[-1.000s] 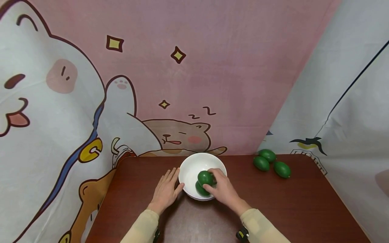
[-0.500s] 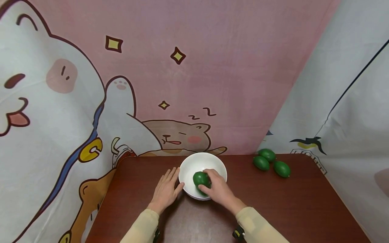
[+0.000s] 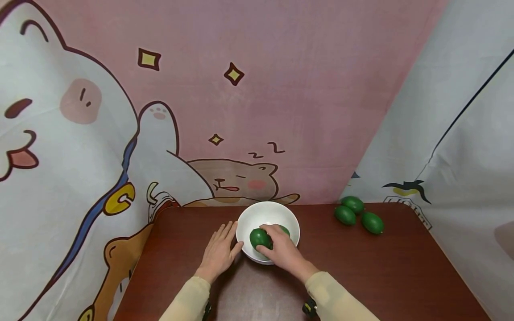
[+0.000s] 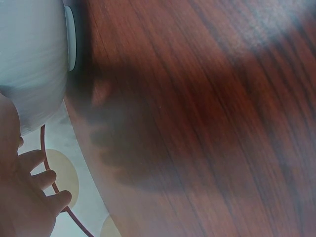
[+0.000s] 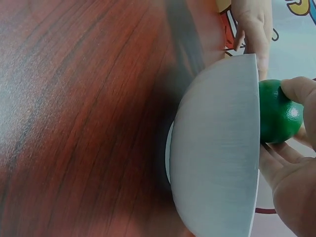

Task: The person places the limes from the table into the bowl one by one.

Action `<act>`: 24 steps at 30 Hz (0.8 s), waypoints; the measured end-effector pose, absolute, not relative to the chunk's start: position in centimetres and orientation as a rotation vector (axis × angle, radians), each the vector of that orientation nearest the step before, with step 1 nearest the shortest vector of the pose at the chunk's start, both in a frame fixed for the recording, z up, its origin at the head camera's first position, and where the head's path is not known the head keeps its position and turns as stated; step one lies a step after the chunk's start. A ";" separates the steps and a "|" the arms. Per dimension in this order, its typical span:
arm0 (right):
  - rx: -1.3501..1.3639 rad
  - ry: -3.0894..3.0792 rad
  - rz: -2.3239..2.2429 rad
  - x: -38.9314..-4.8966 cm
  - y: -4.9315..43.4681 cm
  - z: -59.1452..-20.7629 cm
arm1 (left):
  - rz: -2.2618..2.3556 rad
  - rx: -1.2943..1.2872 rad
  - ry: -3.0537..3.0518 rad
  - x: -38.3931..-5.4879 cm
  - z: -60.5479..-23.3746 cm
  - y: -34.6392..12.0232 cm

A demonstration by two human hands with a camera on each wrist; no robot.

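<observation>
A white bowl [image 3: 267, 211] stands near the far edge of the table, in the middle of the head view. My right hand [image 3: 284, 249] reaches over its near right rim and pinches a green lime [image 3: 259, 239] between thumb and fingers. In the right wrist view that lime [image 5: 276, 113] shows above the rim. Another lime [image 3: 284, 230] peeks out behind the right hand, mostly hidden by it. On the bowl's left side my left hand [image 3: 218, 250] lies along the wall with straight fingers, its thumb at the rim. The left wrist view shows its fingers [image 4: 44, 178] beside the bowl.
Three more limes [image 3: 345, 215] sit grouped at the far right of the brown wooden table [image 3: 361, 276]. Behind the far edge hangs a cloth [image 3: 321, 111] printed with cartoon animals.
The right hand has moved left within the bowl, taking the pinched lime with it. The second lime now shows on the hand's far side. The left hand has stayed still.
</observation>
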State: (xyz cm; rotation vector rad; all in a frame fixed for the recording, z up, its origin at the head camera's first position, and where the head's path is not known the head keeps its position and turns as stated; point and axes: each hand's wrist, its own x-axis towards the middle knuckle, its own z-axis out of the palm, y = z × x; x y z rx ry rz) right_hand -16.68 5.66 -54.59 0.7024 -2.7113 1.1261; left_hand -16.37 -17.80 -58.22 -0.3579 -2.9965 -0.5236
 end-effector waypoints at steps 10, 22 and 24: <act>0.720 -2.772 1.107 -16.9 4.6 -54.7 | -0.533 -0.365 -2.979 -16.4 -58.5 -18.0; 0.716 -2.821 1.058 -17.3 4.2 -54.9 | -0.530 -0.375 -2.975 -16.3 -58.2 -17.9; 0.725 -2.824 1.043 -17.4 4.1 -55.0 | -0.527 -0.379 -2.972 -16.3 -58.3 -17.9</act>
